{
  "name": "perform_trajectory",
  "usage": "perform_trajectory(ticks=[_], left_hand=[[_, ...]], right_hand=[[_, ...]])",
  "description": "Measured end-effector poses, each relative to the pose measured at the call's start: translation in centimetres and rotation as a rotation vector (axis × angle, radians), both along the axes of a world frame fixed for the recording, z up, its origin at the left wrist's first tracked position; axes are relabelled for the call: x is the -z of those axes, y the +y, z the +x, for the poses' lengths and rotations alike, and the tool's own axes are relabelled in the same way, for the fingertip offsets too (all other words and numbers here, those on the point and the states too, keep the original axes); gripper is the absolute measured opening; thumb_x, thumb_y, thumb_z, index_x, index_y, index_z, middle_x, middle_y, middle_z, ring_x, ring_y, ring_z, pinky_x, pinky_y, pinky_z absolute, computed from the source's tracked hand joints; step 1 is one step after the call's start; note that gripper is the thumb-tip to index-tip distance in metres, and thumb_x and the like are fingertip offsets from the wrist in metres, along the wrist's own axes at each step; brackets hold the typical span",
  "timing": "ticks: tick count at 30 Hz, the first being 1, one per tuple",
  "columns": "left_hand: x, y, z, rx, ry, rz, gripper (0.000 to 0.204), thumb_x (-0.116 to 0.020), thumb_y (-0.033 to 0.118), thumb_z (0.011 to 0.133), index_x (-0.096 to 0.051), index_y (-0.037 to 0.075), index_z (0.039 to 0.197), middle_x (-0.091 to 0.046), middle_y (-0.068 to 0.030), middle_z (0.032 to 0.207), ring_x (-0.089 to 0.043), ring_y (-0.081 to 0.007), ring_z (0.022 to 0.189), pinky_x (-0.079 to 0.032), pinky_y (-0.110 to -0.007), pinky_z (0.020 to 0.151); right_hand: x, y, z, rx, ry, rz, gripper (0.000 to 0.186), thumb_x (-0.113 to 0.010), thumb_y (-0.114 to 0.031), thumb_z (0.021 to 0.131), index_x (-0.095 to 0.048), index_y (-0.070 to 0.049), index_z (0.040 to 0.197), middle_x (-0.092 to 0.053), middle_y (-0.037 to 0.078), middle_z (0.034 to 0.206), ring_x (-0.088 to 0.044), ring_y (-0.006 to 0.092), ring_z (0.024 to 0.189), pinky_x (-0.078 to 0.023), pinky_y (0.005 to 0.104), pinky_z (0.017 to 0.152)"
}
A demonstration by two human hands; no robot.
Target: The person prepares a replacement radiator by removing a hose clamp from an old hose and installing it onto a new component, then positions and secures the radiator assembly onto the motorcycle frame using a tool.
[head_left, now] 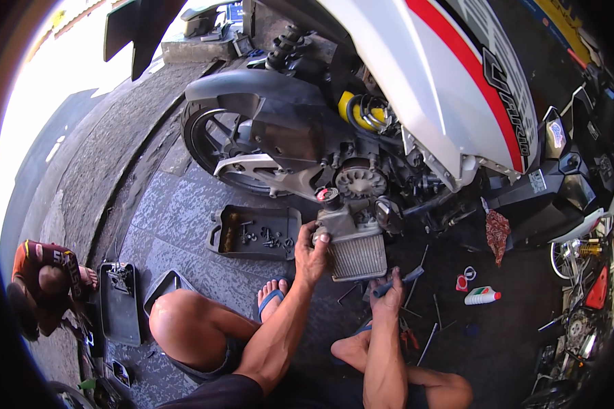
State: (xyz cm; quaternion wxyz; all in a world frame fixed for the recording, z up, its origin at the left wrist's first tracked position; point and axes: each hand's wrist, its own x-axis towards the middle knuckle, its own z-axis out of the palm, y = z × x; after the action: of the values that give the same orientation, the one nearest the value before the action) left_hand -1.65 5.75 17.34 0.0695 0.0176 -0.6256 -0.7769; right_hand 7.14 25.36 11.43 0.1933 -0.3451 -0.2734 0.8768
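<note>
White scooter panel (396, 75) — red stripe (458, 56), grey fine-lined radiator (358, 258) — red-topped cap (327, 195), blue sandal strap (271, 296), mottled red cloth (497, 235)

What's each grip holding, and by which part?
Left grip: the radiator unit, by its upper left side. Right grip: a bluish tool, seemingly around its middle; exact type unclear.

dark sleeve (218, 393), dark shorts (220, 362), sandal straps (274, 294) (blue)

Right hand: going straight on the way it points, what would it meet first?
Most likely the lower right corner of the radiator that the left hand holds, just ahead of the right hand; depth is unclear, so it might pass beside it.
</note>
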Motion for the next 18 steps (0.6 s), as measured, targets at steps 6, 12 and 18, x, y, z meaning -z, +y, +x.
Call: perform_trajectory(ticks=[6,12,18], left_hand=[[-2.0,-0.7,-3.1,0.091,0.117,0.152,0.062,-0.067,0.040,0.092,-0.047,0.000,0.135,-0.060,-0.0124,0.118,-0.055,-0.0188,0.110,-0.041,-0.033,0.099],[-3.2,0.2,-5.4,0.150,0.162,0.269,0.062,-0.071,0.031,0.091,-0.044,-0.002,0.136,-0.058,-0.0126,0.123,-0.055,-0.0201,0.115,-0.041,-0.034,0.102],[-3.7,1.1,-7.2,0.134,0.148,0.260,0.058,-0.067,0.018,0.094,-0.040,-0.003,0.140,-0.055,-0.0143,0.131,-0.053,-0.0206,0.119,-0.040,-0.034,0.104]], right_hand=[[-0.4,0.1,-4.6,0.022,0.197,-0.050,0.037,-0.073,-0.024,0.086,-0.058,-0.010,0.116,-0.057,0.006,0.120,-0.053,0.0257,0.117,-0.043,0.0512,0.101],[0.2,0.9,-7.7,0.058,0.237,-0.082,0.028,-0.068,-0.022,0.089,-0.060,-0.009,0.112,-0.060,0.006,0.120,-0.056,0.0238,0.116,-0.043,0.0483,0.103],[0.5,1.3,-10.3,0.059,0.335,-0.082,0.025,-0.058,-0.028,0.093,-0.066,-0.008,0.106,-0.070,0.005,0.102,-0.067,0.0257,0.099,-0.051,0.0435,0.095]])
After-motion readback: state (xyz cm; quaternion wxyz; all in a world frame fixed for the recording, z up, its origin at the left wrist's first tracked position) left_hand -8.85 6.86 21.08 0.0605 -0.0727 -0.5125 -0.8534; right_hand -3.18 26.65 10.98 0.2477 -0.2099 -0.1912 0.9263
